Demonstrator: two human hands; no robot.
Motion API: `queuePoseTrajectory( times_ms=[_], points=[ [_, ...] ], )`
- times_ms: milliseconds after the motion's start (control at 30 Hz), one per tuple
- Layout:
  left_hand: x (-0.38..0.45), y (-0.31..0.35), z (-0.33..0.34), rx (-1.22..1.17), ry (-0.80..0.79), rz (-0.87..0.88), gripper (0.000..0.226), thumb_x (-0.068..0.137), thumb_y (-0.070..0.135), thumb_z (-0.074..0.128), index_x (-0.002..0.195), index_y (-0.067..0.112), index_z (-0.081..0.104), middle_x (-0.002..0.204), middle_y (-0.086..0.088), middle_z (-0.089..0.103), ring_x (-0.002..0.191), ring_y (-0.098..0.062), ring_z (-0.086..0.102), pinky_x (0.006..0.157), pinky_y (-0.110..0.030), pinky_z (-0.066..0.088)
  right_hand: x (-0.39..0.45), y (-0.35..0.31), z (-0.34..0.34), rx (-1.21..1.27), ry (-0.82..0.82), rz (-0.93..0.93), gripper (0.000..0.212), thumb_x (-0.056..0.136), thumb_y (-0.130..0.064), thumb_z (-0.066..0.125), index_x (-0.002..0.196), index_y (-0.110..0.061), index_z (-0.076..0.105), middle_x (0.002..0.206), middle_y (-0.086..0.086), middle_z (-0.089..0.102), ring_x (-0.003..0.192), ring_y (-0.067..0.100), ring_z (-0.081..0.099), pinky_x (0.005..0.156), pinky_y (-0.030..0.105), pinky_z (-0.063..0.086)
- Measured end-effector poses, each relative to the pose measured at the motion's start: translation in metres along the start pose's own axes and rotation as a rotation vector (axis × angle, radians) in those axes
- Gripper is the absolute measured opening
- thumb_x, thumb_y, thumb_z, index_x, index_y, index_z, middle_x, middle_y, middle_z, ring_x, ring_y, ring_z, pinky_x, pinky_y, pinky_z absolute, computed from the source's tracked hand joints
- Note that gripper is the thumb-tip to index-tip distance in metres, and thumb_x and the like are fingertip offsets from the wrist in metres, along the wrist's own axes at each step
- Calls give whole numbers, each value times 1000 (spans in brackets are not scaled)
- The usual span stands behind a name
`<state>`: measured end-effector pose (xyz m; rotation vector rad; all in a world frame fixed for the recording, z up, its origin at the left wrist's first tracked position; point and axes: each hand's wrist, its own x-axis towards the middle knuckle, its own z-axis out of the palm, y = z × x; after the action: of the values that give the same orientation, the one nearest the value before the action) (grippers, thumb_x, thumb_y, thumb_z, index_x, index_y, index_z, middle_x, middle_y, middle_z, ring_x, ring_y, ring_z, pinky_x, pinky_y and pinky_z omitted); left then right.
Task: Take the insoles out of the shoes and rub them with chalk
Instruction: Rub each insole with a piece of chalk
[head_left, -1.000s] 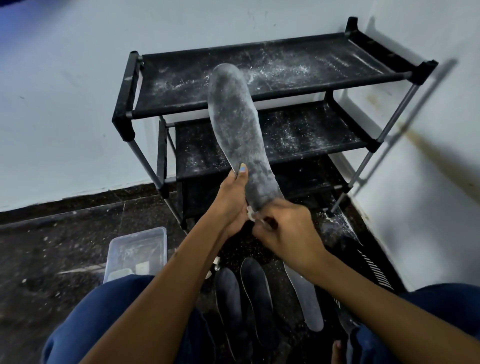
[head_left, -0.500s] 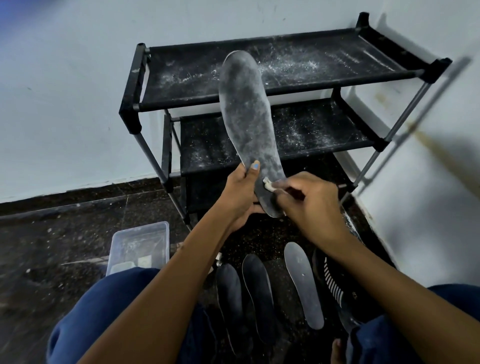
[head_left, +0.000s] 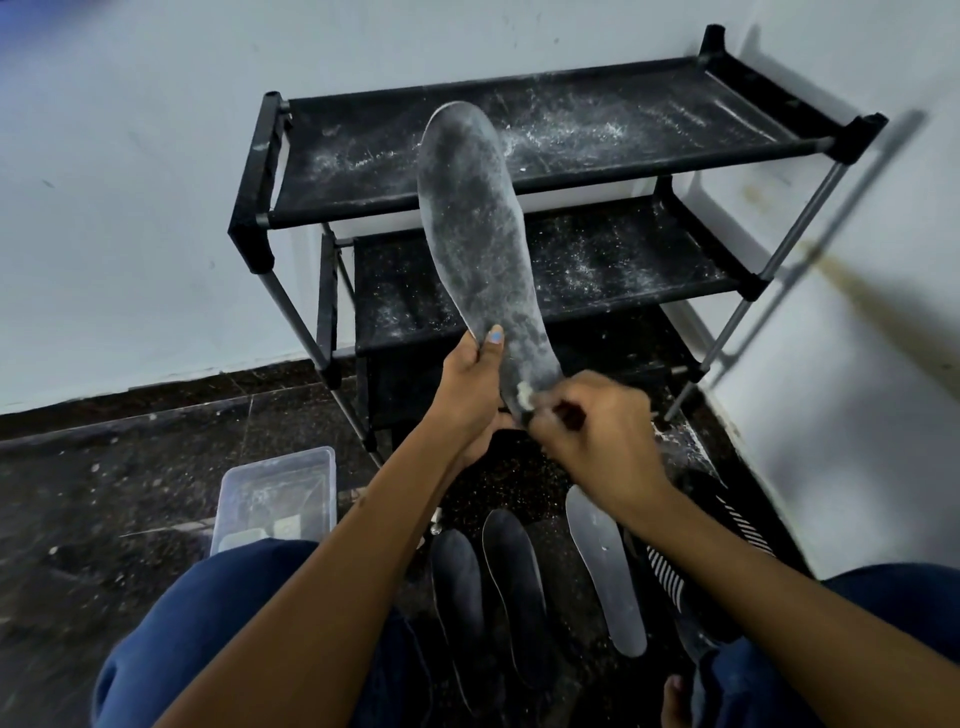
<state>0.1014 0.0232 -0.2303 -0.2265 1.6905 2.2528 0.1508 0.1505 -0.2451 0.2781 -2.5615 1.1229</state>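
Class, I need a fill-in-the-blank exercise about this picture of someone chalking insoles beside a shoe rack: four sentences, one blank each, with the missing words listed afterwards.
1. The left hand holds the raised insole near its ____ end.
2. The right hand presses a piece of ____ against that insole.
3. On the floor between the knees lie ____ more insoles, such as the pale one.
4. The clear plastic box sits on the ____.

Missing words: lower; chalk; three; floor
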Motion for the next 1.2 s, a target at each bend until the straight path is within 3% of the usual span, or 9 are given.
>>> queuePoseTrajectory(
  times_ms=[100, 233, 400, 567, 700, 867, 1033, 1100, 1200],
  points=[
    [0, -3, -1, -10, -5, -13, 19, 102, 31, 33, 103, 25, 51, 100, -3, 68, 81, -22, 70, 57, -42, 58, 0, -2, 1, 27, -46, -7, 12, 71, -7, 72, 83, -9, 73, 82, 6, 69, 66, 13, 63, 65, 25, 50],
    [-1, -3, -1, 17, -43, -4, 20, 102, 32, 34, 106, 23, 51, 97, -4, 69, 75, -20, 72, 54, -41, 58, 14, 7, -8, -5, 105, 84, 12, 74, -8, 71, 86, -8, 73, 81, 5, 67, 63, 9, 58, 60, 15, 45],
    [-1, -5, 0, 17, -28, 1, 20, 103, 28, 34, 106, 21, 52, 98, -3, 69, 77, -17, 70, 54, -35, 57, 0, -8, 1, 25, -86, -66, 9, 72, -5, 70, 81, -7, 72, 81, 6, 68, 69, 15, 63, 67, 29, 49],
    [-3, -9, 2, 70, -74, -7, 22, 102, 30, 34, 107, 19, 52, 99, -8, 69, 82, -23, 69, 60, -43, 59, 17, 4, -9, 4, 126, 68, 16, 73, -6, 69, 89, -10, 74, 82, 5, 68, 67, 10, 60, 66, 17, 45],
    [-3, -12, 2, 95, -78, -11, 21, 103, 28, 35, 106, 21, 54, 97, -3, 70, 78, -17, 70, 56, -38, 57, 3, -3, 1, 2, -66, -54, 15, 74, -5, 69, 87, -8, 72, 84, 6, 68, 67, 12, 61, 66, 22, 48],
    [-4, -14, 1, 88, -127, -32, 23, 102, 27, 35, 112, 17, 54, 104, -7, 69, 90, -23, 68, 69, -45, 58, 21, 10, -14, -2, 137, 106, 16, 74, -8, 70, 89, -12, 74, 82, 2, 68, 66, 9, 60, 66, 15, 44],
    [-3, -16, 1, 89, -98, -42, 23, 103, 26, 35, 107, 14, 54, 88, -4, 68, 72, -17, 68, 57, -38, 58, 2, -2, 2, 48, -95, -5, 16, 72, -7, 70, 87, -12, 73, 81, 1, 68, 64, 3, 57, 62, 6, 41],
    [-4, -17, 0, 67, -108, -54, 24, 103, 25, 34, 107, 13, 55, 91, -7, 68, 76, -19, 69, 58, -39, 57, 11, 3, -4, 49, -43, 41, 16, 72, -9, 71, 87, -13, 74, 81, 0, 68, 65, 5, 59, 64, 12, 45],
    [-4, -17, 2, 49, -130, -71, 25, 103, 23, 34, 110, 14, 56, 102, -10, 68, 89, -24, 67, 71, -46, 57, 22, 9, -15, -8, 119, 124, 15, 74, -11, 70, 88, -14, 74, 81, 1, 69, 65, 9, 61, 68, 23, 49]
  ],
)
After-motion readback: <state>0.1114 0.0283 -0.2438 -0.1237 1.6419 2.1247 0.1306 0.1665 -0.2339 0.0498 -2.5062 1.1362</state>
